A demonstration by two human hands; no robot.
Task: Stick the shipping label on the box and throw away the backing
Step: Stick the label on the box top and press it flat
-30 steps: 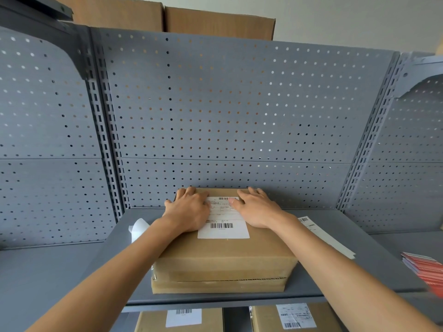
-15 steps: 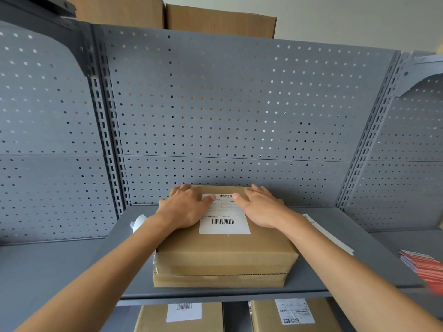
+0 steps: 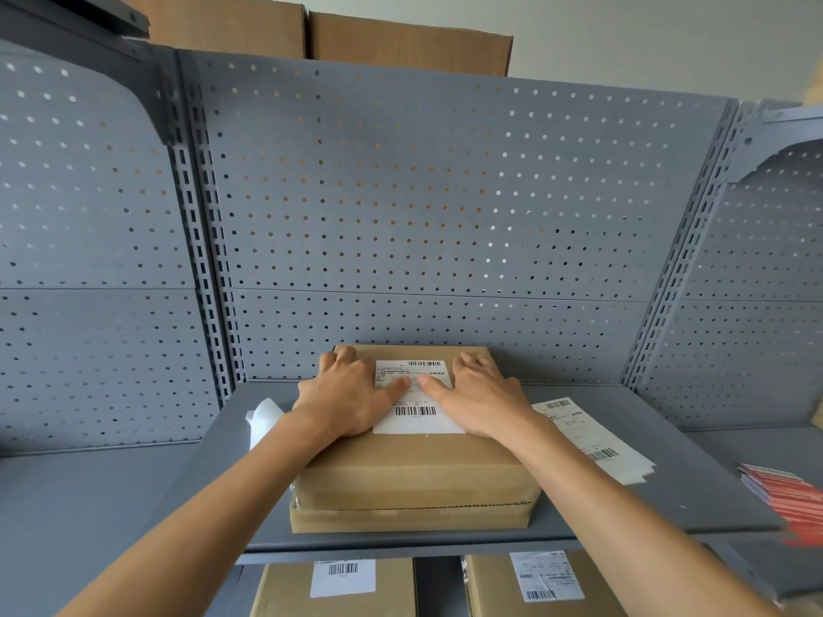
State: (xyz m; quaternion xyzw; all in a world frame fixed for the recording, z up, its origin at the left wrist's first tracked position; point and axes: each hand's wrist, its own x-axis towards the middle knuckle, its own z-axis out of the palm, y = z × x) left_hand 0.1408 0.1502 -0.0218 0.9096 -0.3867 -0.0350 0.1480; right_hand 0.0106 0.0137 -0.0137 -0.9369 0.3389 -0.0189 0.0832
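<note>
Grey metal walls full of little holes stand behind a grey shelf (image 3: 623, 496). From the head camera, a brown box (image 3: 414, 474) sits on that shelf. The shipping label (image 3: 418, 400) lies flat on top of the box. The left hand (image 3: 352, 396) and the right hand (image 3: 483, 400) are both open and flat, holding nothing. They press down on the label, one on each side, with the thumbs almost meeting in the middle.

This looks like the rubbing-down step, so the sticking is nearly done. A white curled paper (image 3: 263, 419) lies just left of the box; it may be the backing, but I cannot be sure. Next, one hand needs to lift off, pick that paper up and find a bin. No bin shows here.
</note>
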